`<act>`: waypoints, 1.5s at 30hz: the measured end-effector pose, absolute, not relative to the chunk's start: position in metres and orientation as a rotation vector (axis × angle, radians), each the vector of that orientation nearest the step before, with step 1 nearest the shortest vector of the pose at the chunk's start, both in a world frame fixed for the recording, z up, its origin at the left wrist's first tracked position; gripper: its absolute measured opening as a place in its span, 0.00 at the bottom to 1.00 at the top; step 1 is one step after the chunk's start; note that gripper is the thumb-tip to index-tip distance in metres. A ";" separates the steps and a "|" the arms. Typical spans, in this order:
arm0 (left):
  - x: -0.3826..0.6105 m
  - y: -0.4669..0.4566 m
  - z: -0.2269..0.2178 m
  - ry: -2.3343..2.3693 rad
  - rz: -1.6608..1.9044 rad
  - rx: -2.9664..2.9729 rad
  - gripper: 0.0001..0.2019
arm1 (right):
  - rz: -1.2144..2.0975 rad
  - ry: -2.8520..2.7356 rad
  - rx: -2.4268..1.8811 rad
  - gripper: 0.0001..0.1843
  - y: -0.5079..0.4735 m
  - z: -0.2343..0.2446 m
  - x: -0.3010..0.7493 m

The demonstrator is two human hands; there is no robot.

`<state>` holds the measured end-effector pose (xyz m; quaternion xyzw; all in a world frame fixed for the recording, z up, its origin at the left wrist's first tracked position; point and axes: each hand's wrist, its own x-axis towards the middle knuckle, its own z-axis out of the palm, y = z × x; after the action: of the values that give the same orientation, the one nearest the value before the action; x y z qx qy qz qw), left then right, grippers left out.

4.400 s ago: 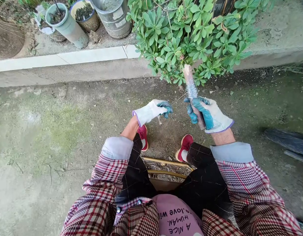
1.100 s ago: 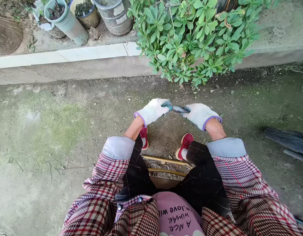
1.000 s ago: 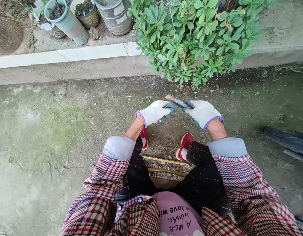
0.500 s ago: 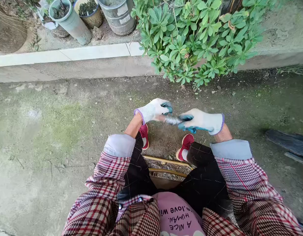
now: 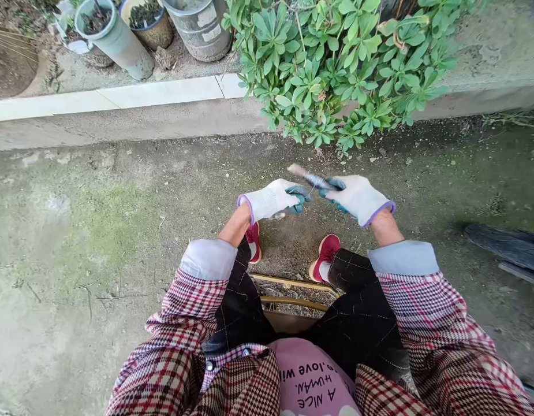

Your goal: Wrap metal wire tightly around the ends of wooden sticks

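Note:
Both hands wear white gloves with teal palms. My right hand [image 5: 357,197] is closed round the handle of a wire brush [image 5: 309,178], whose bristled head points left and up across the gap between the hands. My left hand [image 5: 275,198] is curled shut on a small thin metal piece [image 5: 279,215] that pokes out under the glove; I cannot make out what it is. The brush head lies just above the left fingertips. Both hands hover over bare dirt in front of my red shoes [image 5: 326,252].
A leafy green shrub [image 5: 336,63] hangs over a concrete curb [image 5: 119,124] just ahead. Several plant pots [image 5: 115,37] and a metal bucket [image 5: 201,26] stand behind the curb. A yellow stool frame [image 5: 292,294] is under me. Dark sheeting [image 5: 504,248] lies at right.
Over the last second the right hand has stroked the brush down and back up across the left hand's piece. Earlier it held the brush upright.

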<state>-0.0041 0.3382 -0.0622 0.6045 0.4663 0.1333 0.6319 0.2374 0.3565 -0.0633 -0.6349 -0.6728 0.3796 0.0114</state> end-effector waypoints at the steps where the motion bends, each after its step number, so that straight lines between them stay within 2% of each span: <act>1: -0.004 0.339 -0.061 1.035 0.354 1.347 0.14 | 1.322 -1.835 -1.903 0.13 0.355 -0.062 0.237; 3: -0.004 0.340 -0.060 0.991 0.429 1.287 0.13 | 1.551 -1.385 -1.712 0.19 0.351 -0.056 0.236; 5: -0.005 0.343 -0.063 1.007 0.444 1.269 0.11 | 1.669 -1.184 -1.559 0.24 0.346 -0.048 0.235; 8: -0.010 0.347 -0.067 1.103 0.392 1.356 0.07 | 1.871 -1.274 -1.410 0.26 0.342 -0.039 0.237; 12: -0.018 0.351 -0.063 1.170 0.281 1.568 0.05 | 2.210 -1.758 -1.270 0.22 0.339 -0.040 0.237; 14: -0.020 0.351 -0.059 1.172 0.212 1.634 0.06 | 2.173 -2.079 -1.332 0.16 0.338 -0.046 0.232; 17: -0.018 0.349 -0.058 1.189 0.103 1.670 0.06 | 1.737 -2.605 -1.665 0.09 0.339 -0.056 0.222; 20: -0.013 0.345 -0.059 1.202 0.018 1.669 0.06 | 1.222 -2.845 -1.930 0.12 0.346 -0.064 0.219; 22: -0.010 0.343 -0.059 1.203 0.059 1.589 0.07 | 1.060 -2.802 -2.020 0.15 0.351 -0.067 0.222; 24: -0.008 0.342 -0.058 1.180 0.155 1.473 0.12 | 0.981 -2.657 -2.060 0.16 0.355 -0.068 0.226; 27: -0.009 0.343 -0.058 1.133 0.257 1.349 0.17 | 1.171 -2.172 -2.012 0.14 0.355 -0.065 0.228; 31: -0.013 0.347 -0.063 1.090 0.335 1.367 0.13 | 1.624 -1.331 -1.697 0.17 0.346 -0.053 0.224; 34: -0.017 0.349 -0.066 1.083 0.331 1.447 0.10 | 1.752 -1.153 -1.493 0.21 0.341 -0.043 0.224; 37: -0.019 0.350 -0.067 1.123 0.306 1.477 0.08 | 1.931 -1.294 -1.404 0.21 0.339 -0.038 0.228; 41: -0.021 0.352 -0.067 1.119 0.291 1.551 0.07 | 2.188 -1.796 -1.295 0.18 0.338 -0.039 0.229; 43: -0.020 0.352 -0.066 1.092 0.257 1.653 0.06 | 2.152 -2.078 -1.301 0.14 0.337 -0.043 0.226; 45: -0.019 0.351 -0.066 1.114 0.212 1.706 0.06 | 1.927 -2.395 -1.442 0.10 0.337 -0.049 0.223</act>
<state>-0.0189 0.3512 -0.0658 0.7116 0.4647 0.0883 0.5195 0.2226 0.3372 -0.0493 -0.4214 -0.6997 0.5629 -0.1266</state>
